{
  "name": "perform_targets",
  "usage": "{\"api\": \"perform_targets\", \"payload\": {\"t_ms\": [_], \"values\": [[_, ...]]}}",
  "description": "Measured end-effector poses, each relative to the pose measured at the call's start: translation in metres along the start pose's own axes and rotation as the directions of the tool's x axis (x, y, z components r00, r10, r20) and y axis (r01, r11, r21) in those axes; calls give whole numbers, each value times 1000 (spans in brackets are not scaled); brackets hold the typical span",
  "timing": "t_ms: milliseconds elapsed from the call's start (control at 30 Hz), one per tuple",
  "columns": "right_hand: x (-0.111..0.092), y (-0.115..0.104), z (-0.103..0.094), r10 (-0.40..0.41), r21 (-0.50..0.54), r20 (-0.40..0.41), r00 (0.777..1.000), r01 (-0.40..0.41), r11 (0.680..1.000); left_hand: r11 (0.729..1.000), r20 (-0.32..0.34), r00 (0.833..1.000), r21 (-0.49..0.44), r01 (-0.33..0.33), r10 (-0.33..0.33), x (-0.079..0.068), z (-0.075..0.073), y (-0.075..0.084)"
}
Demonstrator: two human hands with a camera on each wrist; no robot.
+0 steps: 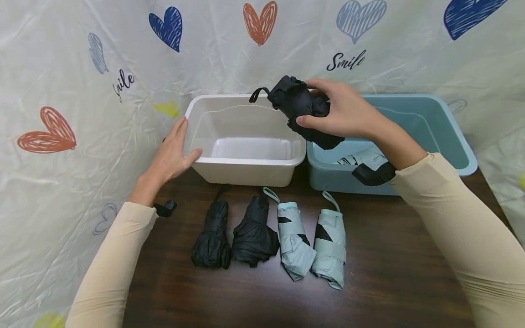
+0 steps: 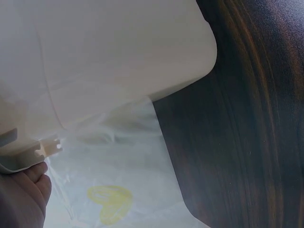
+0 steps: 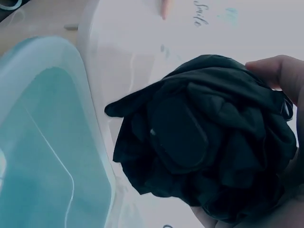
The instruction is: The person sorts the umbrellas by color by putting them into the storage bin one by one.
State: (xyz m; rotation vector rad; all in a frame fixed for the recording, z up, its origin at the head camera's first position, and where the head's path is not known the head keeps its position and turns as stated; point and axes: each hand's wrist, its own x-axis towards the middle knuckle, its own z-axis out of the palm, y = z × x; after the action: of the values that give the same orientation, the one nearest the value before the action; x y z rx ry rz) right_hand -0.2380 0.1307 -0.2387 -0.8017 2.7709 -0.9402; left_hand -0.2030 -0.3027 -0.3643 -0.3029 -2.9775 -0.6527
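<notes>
My right hand (image 1: 340,107) grips a folded black umbrella (image 1: 297,102) above the inner ends of the two bins, its wrist loop pointing left. In the right wrist view the umbrella's end (image 3: 180,135) faces the camera amid loose black folds. At the white bin (image 1: 246,161), my left hand (image 1: 170,148) holds the left rim, thumb on the inner side. The left wrist view has its fingers (image 2: 40,178) curled at the rim from outside. Inside the blue bin (image 1: 434,118) lies a pale green umbrella (image 1: 367,158), partly hidden by the right wrist.
On the dark wooden table (image 1: 381,255), in front of the bins, lie two black umbrellas (image 1: 211,234) (image 1: 255,232) and two pale green umbrellas (image 1: 294,241) (image 1: 330,248) in a row. A white sheet (image 1: 221,54) with printed hearts hangs behind and covers the left side.
</notes>
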Motion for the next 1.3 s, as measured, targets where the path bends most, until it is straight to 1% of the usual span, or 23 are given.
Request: {"api": "perform_targets", "payload": {"t_ms": [100, 200, 367, 533, 633, 800, 900, 1000, 1067, 1133, 1300], "values": [[9, -4, 3, -65, -77, -1, 998, 65, 995, 1000, -2, 1000, -9, -2, 2, 1, 0, 1], [18, -9, 8, -108, -158, 13, 994, 109, 981, 1000, 0, 1000, -11, 0, 0, 0, 0, 0], [31, -17, 13, -138, -249, 54, 989, 148, 957, 1000, 2, 1000, -15, -2, 2, 0, 1, -1], [46, -25, 22, -177, -329, 119, 977, 207, 921, 1000, 7, 1000, -10, 1, -1, -1, 0, -2], [52, -31, 28, -179, -367, 152, 972, 223, 903, 1000, 5, 1000, -8, 7, -7, -1, -1, -2], [60, -38, 36, -178, -405, 178, 968, 237, 883, 1000, -5, 1000, -10, 2, -2, 0, -1, -1], [62, -39, 41, -190, -383, 199, 961, 255, 888, 1000, -7, 1000, -5, 0, 0, -1, -1, -1], [62, -37, 43, -207, -311, 199, 958, 262, 914, 1000, -4, 1000, 1, 3, -3, -2, 0, -2], [61, -34, 44, -211, -262, 177, 961, 252, 932, 1000, -2, 1000, 3, 2, -2, -1, 0, -2], [58, -30, 44, -207, -232, 150, 967, 238, 943, 1000, -3, 1000, 5, -1, 1, 0, 0, -2], [43, -21, 46, -197, -214, 110, 974, 217, 953, 1000, -10, 1000, 4, -8, 8, 1, 0, -3]]}}
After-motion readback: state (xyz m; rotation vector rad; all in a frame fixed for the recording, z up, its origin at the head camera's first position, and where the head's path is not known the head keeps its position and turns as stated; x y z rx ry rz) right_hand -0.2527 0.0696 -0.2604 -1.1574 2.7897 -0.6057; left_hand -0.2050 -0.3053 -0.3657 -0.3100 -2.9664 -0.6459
